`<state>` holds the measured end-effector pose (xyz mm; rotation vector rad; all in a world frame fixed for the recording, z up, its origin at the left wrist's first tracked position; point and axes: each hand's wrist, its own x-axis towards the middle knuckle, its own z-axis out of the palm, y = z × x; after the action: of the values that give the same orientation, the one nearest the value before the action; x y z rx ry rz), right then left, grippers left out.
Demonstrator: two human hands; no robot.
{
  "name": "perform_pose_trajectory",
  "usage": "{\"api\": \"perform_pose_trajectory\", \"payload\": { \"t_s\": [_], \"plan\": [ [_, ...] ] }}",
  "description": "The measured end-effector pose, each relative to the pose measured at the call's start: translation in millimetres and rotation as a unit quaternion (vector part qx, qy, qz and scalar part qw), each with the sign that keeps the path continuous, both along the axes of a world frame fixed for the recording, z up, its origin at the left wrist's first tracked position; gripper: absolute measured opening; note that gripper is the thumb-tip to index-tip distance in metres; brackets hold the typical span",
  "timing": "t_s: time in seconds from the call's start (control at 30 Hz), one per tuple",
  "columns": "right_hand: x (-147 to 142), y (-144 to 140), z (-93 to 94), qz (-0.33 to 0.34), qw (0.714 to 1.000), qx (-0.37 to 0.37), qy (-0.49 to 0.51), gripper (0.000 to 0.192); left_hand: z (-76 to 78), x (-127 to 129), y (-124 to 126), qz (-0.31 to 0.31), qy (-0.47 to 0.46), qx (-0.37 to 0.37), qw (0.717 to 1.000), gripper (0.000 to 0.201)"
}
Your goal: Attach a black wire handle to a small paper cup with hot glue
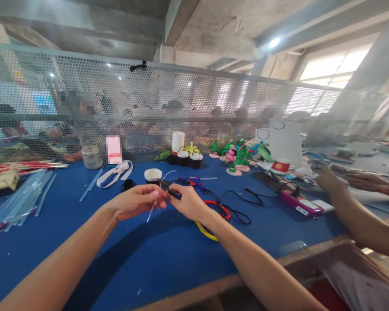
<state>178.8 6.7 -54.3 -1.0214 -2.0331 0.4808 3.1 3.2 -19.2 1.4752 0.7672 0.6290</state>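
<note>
My left hand [136, 201] pinches a thin white wire [151, 211] that hangs down from its fingertips and curves up toward a small paper cup [153, 175]. My right hand [188, 202] grips a small dark tool [171, 190], and its tip meets the wire between both hands. The hands hover just above the blue table [94, 242], fingertips almost touching. Under my right wrist lie red and yellow scissors handles [210, 218].
A blue glue gun [194, 181] with a black cord lies behind my hands. Glue sticks [22, 201] are piled at left, with a jar [92, 156] beyond. Small black pots [189, 159], foam flowers [238, 157] and a pink device [300, 204] sit ahead. Another person's arms [353, 207] rest at right.
</note>
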Motion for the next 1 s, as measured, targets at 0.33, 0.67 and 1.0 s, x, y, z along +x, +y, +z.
{"api": "perform_pose_trajectory", "payload": {
  "t_s": [0.33, 0.67, 1.0],
  "plan": [
    [0, 2, 1.4, -0.113, 0.99, -0.014, -0.081, 0.019, 9.8, 11, -7, 0.223, 0.306, 0.346, 0.858, 0.02],
    [-1, -3, 4.1, -0.048, 0.995, -0.025, -0.082, 0.021, 6.1, 7, 1, 0.197, 0.217, 0.234, 0.927, 0.02],
    [-2, -5, 4.1, -0.018, 1.0, -0.014, -0.019, 0.021, 4.8, -8, 3, 0.047, -0.043, 0.0, 0.998, 0.023]
  ]
}}
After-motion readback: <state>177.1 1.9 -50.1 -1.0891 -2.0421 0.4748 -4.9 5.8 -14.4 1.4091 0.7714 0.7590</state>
